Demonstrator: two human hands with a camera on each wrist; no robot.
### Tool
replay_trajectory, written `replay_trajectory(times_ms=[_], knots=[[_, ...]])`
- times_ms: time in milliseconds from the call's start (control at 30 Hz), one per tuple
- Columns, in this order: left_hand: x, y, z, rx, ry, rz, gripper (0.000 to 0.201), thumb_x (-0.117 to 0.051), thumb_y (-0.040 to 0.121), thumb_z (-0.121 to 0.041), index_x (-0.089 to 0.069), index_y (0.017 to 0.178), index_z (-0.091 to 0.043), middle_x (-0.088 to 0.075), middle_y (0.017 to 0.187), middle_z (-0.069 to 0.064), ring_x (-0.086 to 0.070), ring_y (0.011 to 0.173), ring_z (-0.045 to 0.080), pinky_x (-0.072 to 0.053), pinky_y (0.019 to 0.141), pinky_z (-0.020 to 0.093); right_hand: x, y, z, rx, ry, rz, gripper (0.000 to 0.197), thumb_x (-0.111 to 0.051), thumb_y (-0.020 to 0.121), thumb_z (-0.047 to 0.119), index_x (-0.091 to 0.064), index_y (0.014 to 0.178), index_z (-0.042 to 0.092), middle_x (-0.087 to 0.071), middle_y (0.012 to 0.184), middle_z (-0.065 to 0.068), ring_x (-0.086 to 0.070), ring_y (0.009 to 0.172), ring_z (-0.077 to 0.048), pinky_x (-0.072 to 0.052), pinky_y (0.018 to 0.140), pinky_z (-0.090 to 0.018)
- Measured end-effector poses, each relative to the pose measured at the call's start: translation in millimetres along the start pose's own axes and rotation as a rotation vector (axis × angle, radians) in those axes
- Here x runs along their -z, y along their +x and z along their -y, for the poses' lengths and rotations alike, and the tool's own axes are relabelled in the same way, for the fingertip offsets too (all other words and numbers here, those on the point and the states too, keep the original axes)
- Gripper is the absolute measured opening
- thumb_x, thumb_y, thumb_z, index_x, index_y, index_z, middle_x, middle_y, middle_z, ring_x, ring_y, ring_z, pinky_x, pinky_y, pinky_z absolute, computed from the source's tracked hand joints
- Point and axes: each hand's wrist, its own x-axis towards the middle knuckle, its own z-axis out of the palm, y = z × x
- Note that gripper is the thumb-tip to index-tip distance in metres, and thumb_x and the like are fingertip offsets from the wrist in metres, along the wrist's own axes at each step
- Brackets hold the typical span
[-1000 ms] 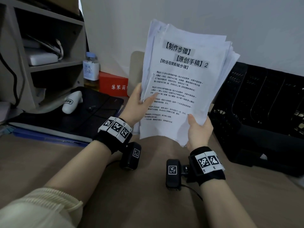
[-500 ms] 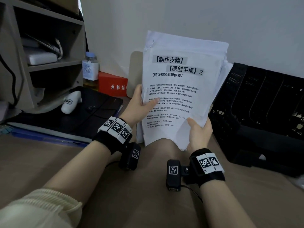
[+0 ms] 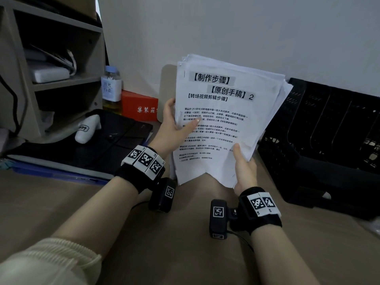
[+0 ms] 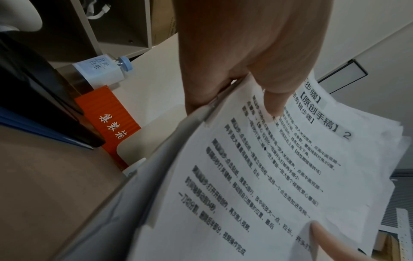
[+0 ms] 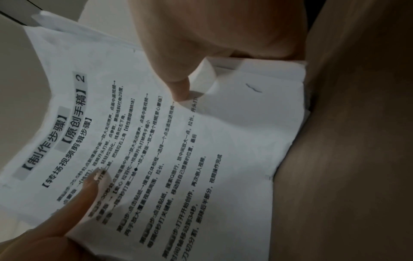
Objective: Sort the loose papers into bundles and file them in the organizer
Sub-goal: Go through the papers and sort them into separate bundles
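Observation:
A thick stack of white printed papers (image 3: 224,120) stands nearly upright on the brown desk, its bottom edge touching the desktop. My left hand (image 3: 174,124) grips the stack's left edge, thumb on the front sheet. My right hand (image 3: 244,167) grips the lower right corner, thumb laid on the page. The left wrist view shows the papers (image 4: 257,176) under my left hand's (image 4: 257,79) thumb. In the right wrist view the papers (image 5: 156,141) are pinched by my right hand (image 5: 190,58). The black mesh organizer (image 3: 320,138) lies to the right of the stack.
At the left a grey shelf unit (image 3: 51,79) stands over black and blue folders (image 3: 67,157) carrying a white device (image 3: 87,128). A tea bottle (image 3: 112,89) and a red box (image 3: 139,105) sit against the wall behind the papers.
The stack has come down from the air onto the desk and its sheets are squared up more evenly. Both hands kept their grip and dropped with it.

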Motion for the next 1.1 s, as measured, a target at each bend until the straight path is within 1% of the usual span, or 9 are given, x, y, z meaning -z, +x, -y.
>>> replay_trajectory(times_ms=[133, 267, 367, 467, 600, 667, 733, 900, 1100], knots=[[-1.5, 0.2, -5.2, -0.029, -0.002, -0.027, 0.076, -0.069, 0.089, -0.022, -0.016, 0.143, -0.02, -0.047, 0.135, -0.01, -0.054, 0.122, 0.006, -0.05, 0.101, 0.04, -2.7, -3.8, 6.8, 0.118, 0.041, -0.073, 0.041, -0.066, 0.09, 0.03, -0.05, 0.125, 0.017, -0.064, 0.106, 0.011, -0.064, 0.091, -0.003, -0.052, 0.074, -0.02], [-2.4, 0.8, -10.2, -0.046, -0.001, -0.02, 0.074, -0.064, 0.092, -0.029, -0.014, 0.146, -0.022, -0.046, 0.141, -0.005, -0.049, 0.129, 0.009, -0.047, 0.105, 0.04, -6.6, -6.3, 13.8, 0.234, -0.007, -0.045, 0.031, -0.054, 0.097, 0.034, -0.044, 0.125, 0.027, -0.054, 0.116, 0.024, -0.054, 0.103, 0.015, -0.042, 0.088, -0.012], [-3.0, -1.0, -12.3, -0.05, -0.013, 0.0, 0.066, -0.061, 0.094, -0.023, -0.019, 0.144, -0.022, -0.052, 0.132, -0.011, -0.054, 0.119, -0.001, -0.054, 0.093, 0.027, -7.0, -6.7, 11.2, 0.27, -0.076, -0.023, 0.044, -0.045, 0.1, 0.038, -0.041, 0.14, 0.021, -0.05, 0.136, 0.015, -0.047, 0.123, 0.001, -0.035, 0.103, -0.02], [-4.3, -1.9, -15.7, -0.065, -0.011, 0.021, 0.066, -0.059, 0.095, -0.022, -0.016, 0.146, -0.024, -0.051, 0.134, -0.012, -0.053, 0.121, -0.001, -0.054, 0.09, 0.023, -4.9, -5.0, 9.4, 0.264, -0.095, -0.018, 0.044, -0.044, 0.1, 0.039, -0.045, 0.141, 0.021, -0.053, 0.137, 0.01, -0.048, 0.125, -0.005, -0.037, 0.107, -0.026], [-4.6, -1.0, -12.8, -0.076, 0.033, 0.057, 0.068, -0.059, 0.095, -0.01, -0.015, 0.143, -0.027, -0.049, 0.135, -0.015, -0.052, 0.122, -0.005, -0.05, 0.097, 0.025, -3.5, -1.5, 8.0, 0.202, -0.125, -0.052, 0.027, -0.057, 0.095, 0.035, -0.067, 0.111, 0.016, -0.069, 0.112, 0.003, -0.064, 0.107, -0.014, -0.049, 0.1, -0.039], [-5.3, -1.6, -11.4, -0.068, 0.082, 0.088, 0.083, -0.06, 0.093, -0.004, -0.004, 0.151, -0.025, -0.044, 0.141, -0.013, -0.048, 0.126, -0.003, -0.048, 0.101, 0.028, -2.5, 0.1, 6.9, 0.168, -0.141, -0.044, 0.011, -0.065, 0.09, 0.027, -0.07, 0.087, 0.018, -0.073, 0.093, 0.003, -0.069, 0.092, -0.017, -0.054, 0.091, -0.041], [-5.2, -1.8, -10.2, -0.061, 0.119, 0.101, 0.09, -0.056, 0.092, 0.004, 0.005, 0.153, -0.024, -0.04, 0.145, -0.008, -0.047, 0.124, -0.004, -0.045, 0.105, 0.025, -2.6, 0.8, 6.4, 0.156, -0.151, -0.045, 0.005, -0.071, 0.082, 0.021, -0.07, 0.078, 0.02, -0.074, 0.084, 0.005, -0.071, 0.084, -0.016, -0.057, 0.085, -0.039], [-3.1, -1.7, -7.6, 0.008, 0.12, 0.078, 0.105, -0.057, 0.091, 0.006, 0.024, 0.149, -0.027, -0.026, 0.153, -0.009, -0.034, 0.138, 0.009, -0.034, 0.114, 0.044, -4.3, -1.3, 8.4, 0.128, -0.045, 0.024, 0.017, -0.071, 0.081, 0.006, -0.067, 0.091, 0.02, -0.073, 0.089, 0.004, -0.07, 0.081, -0.012, -0.055, 0.074, -0.03], [-0.3, -2.4, 3.5, 0.161, 0.002, 0.05, 0.101, -0.065, 0.088, 0.001, 0.013, 0.149, -0.02, -0.034, 0.152, 0.005, -0.046, 0.133, 0.02, -0.046, 0.103, 0.04, -4.3, -4.3, 3.1, 0.053, 0.019, 0.047, 0.039, -0.07, 0.082, 0.003, -0.06, 0.119, 0.013, -0.071, 0.103, 0.0, -0.07, 0.092, -0.018, -0.055, 0.077, -0.031]])
